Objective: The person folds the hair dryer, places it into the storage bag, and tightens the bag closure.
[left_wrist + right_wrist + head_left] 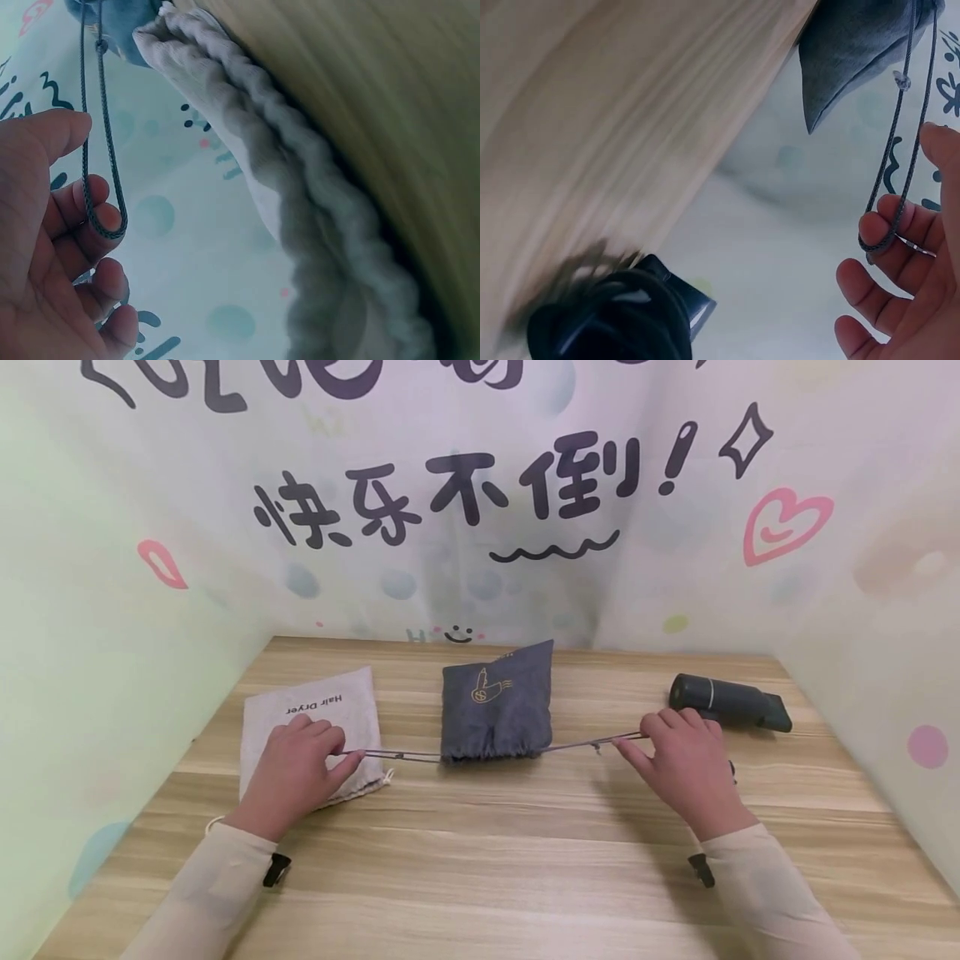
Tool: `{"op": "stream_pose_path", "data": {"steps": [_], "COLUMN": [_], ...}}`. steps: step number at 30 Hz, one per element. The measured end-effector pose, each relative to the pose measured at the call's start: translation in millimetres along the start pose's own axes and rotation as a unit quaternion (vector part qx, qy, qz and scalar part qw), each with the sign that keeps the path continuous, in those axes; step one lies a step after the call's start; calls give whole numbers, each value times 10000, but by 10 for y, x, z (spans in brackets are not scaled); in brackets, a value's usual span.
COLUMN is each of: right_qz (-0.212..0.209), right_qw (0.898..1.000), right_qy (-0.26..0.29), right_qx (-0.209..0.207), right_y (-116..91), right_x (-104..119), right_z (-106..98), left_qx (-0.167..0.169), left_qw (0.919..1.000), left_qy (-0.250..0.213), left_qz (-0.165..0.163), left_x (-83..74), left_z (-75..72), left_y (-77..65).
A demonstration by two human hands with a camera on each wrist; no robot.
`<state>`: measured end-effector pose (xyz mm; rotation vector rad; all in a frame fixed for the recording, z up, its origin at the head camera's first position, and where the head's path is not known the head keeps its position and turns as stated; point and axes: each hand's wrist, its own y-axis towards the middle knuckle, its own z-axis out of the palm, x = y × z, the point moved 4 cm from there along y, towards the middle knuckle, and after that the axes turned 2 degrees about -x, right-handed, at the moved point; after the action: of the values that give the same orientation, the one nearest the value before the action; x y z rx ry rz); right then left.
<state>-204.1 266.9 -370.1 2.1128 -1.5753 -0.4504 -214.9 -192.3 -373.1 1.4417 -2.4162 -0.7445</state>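
Note:
A dark grey drawstring pouch (497, 702) with a yellow hair-dryer drawing lies mid-table, its gathered mouth toward me. From its left side a knotted drawstring loop (105, 150) runs taut to my left hand (300, 764), hooked round the curled fingers. The opposite loop (900, 150) stretches to my right hand (678, 764), caught on the fingers in the same way. Beneath my left hand is a pale pouch (352, 702) printed "Hair Dryer"; the hand and forearm cover part of it. Beyond my right hand lies a black hair dryer (727, 697), partly hidden by that hand.
The wood-grain table (480, 877) ends at a printed cloth backdrop (450, 585) behind the pouches, with cloth sides at left and right. A pale cord end (387, 777) sticks out from the light pouch.

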Motion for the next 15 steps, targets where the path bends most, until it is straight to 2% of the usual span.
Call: {"op": "stream_pose_path", "data": {"steps": [4,10,15], "right_qz": [149,429,639], "right_qw": [9999,9989,9978], "right_qy": [22,70,88], "right_qx": [85,149,146], "right_y": [-11,-55,-73], "right_x": [-69,-211,-309], "right_z": [-5,-24,-58], "left_qx": [-162,-135,-282], "left_qw": [9998,9998,9995], "left_qy": [-68,-121,-76], "left_qz": [35,-39,-99], "left_x": [58,180,291], "left_z": [-17,-12,-35], "left_y": [-32,-40,-60]}}
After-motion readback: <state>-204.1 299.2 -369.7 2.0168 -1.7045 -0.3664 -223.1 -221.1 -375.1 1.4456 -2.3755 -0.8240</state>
